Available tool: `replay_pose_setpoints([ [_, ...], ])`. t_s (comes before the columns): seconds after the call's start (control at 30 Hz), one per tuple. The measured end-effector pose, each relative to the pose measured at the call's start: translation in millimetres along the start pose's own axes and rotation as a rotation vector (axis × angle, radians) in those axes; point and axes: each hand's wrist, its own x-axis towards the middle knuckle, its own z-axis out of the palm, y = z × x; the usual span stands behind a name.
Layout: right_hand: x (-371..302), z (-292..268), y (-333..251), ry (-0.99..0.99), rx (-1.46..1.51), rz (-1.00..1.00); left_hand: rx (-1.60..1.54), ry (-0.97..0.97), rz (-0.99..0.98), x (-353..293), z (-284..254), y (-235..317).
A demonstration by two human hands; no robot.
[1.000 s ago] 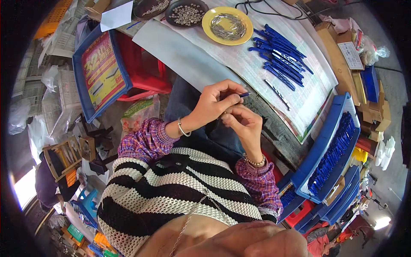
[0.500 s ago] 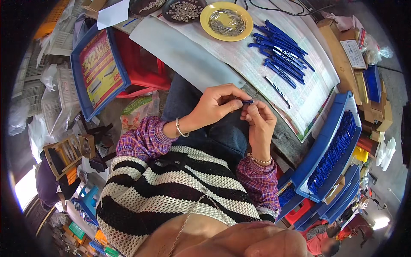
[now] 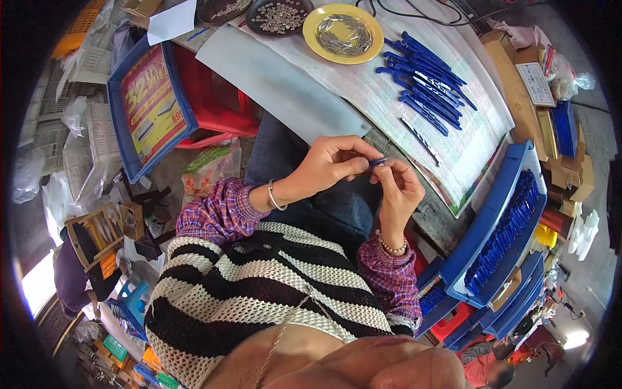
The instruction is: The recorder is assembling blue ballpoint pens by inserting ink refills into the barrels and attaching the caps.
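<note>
Above my lap, my left hand (image 3: 330,163) and my right hand (image 3: 398,189) meet fingertip to fingertip on a small, slim dark blue clip (image 3: 379,161). Thumb and fingers of each hand pinch it, covering most of its length. On the table beyond my right hand lies a pile of long blue hair clips (image 3: 424,81). One dark clip with shiny spots (image 3: 420,141) rests apart, closer to me. A yellow plate (image 3: 312,40) holds thin metal pins, and a dark bowl (image 3: 254,24) beside it contains small metal parts.
To the right stands a blue crate (image 3: 470,243) with many blue pieces inside. At left, a blue tray (image 3: 115,107) sits by a red stool (image 3: 207,97). A grey sheet (image 3: 275,78) covers the table's near edge. Cardboard boxes (image 3: 573,172) stand far right.
Both hands have shifted slightly down and to the right, still pinching the blue clip. The clip now shows more of its length between the fingertips.
</note>
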Motion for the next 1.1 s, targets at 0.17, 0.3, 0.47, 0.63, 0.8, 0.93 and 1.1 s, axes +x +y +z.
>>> replay_pose_setpoints([
  [0.17, 2.3, -1.3, -1.2, 0.023, 0.105, 0.083, 0.086, 0.035, 0.042, 0.8, 2.5, -3.7],
  [0.3, 2.8, -3.6, -1.9, 0.003, 0.117, 0.115, -0.022, -0.018, -0.018, 3.3, -0.6, -3.2],
  [0.47, 2.1, 0.1, 0.4, 0.082, 0.029, 0.058, 0.239, 0.075, 0.188, 3.8, 5.2, -7.2],
  [0.63, 4.2, 1.6, -5.4, 0.067, -0.014, 0.096, 0.388, 0.108, 0.347, 6.5, 1.6, -12.3],
  [0.8, 4.3, 2.9, -8.3, 0.053, -0.012, 0.115, 0.459, 0.118, 0.387, 6.1, 1.1, -9.9],
  [0.93, 4.2, 3.2, -8.7, 0.041, 0.04, 0.117, 0.432, 0.122, 0.389, 5.7, -0.6, -11.9],
  [1.1, 4.1, 4.1, -9.2, 0.033, 0.037, 0.13, 0.326, 0.106, 0.28, 3.7, -2.7, -14.2],
])
